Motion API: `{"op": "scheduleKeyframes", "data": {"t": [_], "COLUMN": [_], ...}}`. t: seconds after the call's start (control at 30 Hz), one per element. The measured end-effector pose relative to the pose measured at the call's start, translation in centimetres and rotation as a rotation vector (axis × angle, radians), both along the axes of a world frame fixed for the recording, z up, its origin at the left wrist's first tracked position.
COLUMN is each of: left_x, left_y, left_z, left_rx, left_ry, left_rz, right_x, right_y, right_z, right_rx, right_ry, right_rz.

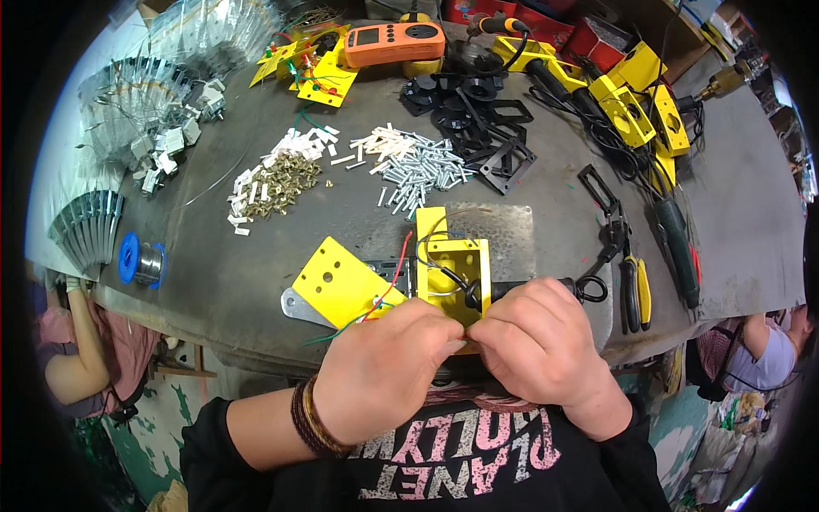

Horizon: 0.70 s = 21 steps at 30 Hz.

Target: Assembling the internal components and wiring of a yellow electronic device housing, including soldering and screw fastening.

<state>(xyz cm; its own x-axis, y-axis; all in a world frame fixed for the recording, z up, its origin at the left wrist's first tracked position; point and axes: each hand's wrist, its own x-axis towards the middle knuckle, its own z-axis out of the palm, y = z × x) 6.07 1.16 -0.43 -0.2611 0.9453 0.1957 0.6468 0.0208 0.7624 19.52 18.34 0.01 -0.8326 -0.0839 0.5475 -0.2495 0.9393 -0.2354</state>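
Observation:
My left hand (388,363) and my right hand (546,346) meet at the near edge of an open yellow metal box (485,260). The fingertips of each are pinched together; what they hold is hidden between the fingers. Inside the box runs a knotted black cable (461,284), and a black cylindrical part (559,286) sticks out to its right, partly behind my right hand. Left of the box, a tilted yellow plate with holes (339,280) carries a red wire (403,263) and a green wire (341,331), both close to my left hand.
Beyond the box lie piles of silver screws (426,171), brass-coloured pieces (286,183) and black plastic parts (503,128). Yellow-handled pliers (636,294) rest at right, a solder spool (143,260) at left. An orange meter (394,43) stands at the back. Other people sit at both sides.

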Motion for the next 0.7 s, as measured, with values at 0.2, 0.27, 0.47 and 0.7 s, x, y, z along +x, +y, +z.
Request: {"op": "scheduleKeyframes", "data": {"t": [0.2, 0.27, 0.47, 0.7], "left_x": [0.8, -0.2, -1.5, -1.0], "left_y": [-0.2, 0.3, 0.6, 0.5], "left_z": [3.1, 3.4, 1.5, 0.9], "left_rx": [-0.095, -0.121, 0.061, 0.114], "left_ry": [0.421, 0.414, 0.370, 0.429], "left_rz": [0.021, -0.021, -0.081, -0.003], "right_x": [-0.1, -0.1, -0.4, -0.3], "right_y": [-0.1, -0.3, -0.5, -0.5], "right_z": [0.3, 0.3, 0.5, 0.8], "right_rx": [-0.005, -0.012, -0.062, -0.153], "right_ry": [-0.026, -0.005, -0.033, -0.150], "right_rz": [-0.023, -0.010, 0.005, -0.033]}}
